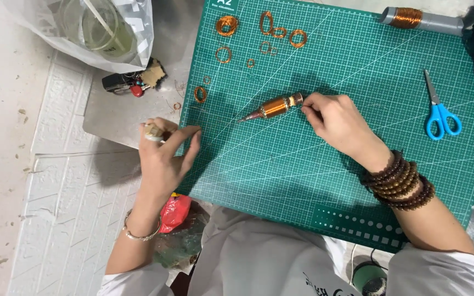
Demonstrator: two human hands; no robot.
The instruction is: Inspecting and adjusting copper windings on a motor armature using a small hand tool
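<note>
Right hand: the right hand (333, 118) lies on the green cutting mat (314, 164) at the middle of the frame, its fingertips pinched on the rear end of the copper-wound spindle (275, 107).
Spindle: it lies flat on the mat just left of the right hand, pointed metal tip toward the lower left, with a band of copper wire around its body.
Left hand: the left hand (165, 153) sits at the mat's left edge, left of centre, fingers curled and closed on a small pale object (153, 132); what the object is cannot be told.
Wrists: a stack of dark bead bracelets (399, 181) on the right wrist, a thin metal bangle (141, 233) on the left.
Coils: several small copper wire coils (227, 25) are scattered on the upper left part of the mat, apart from the hands.
Scissors: blue-handled scissors (439, 112) lie on the right part of the mat, well apart from the spindle.
Grey cylinder: a grey cylinder wound with copper wire (421, 19) at the upper right, off the mat's top edge.
Upper left: a clear plastic bag (105, 33) holding a glass vessel, with a bunch of keys (130, 82) just below it.
Surface: a pale surface (56, 181) carries the mat.
</note>
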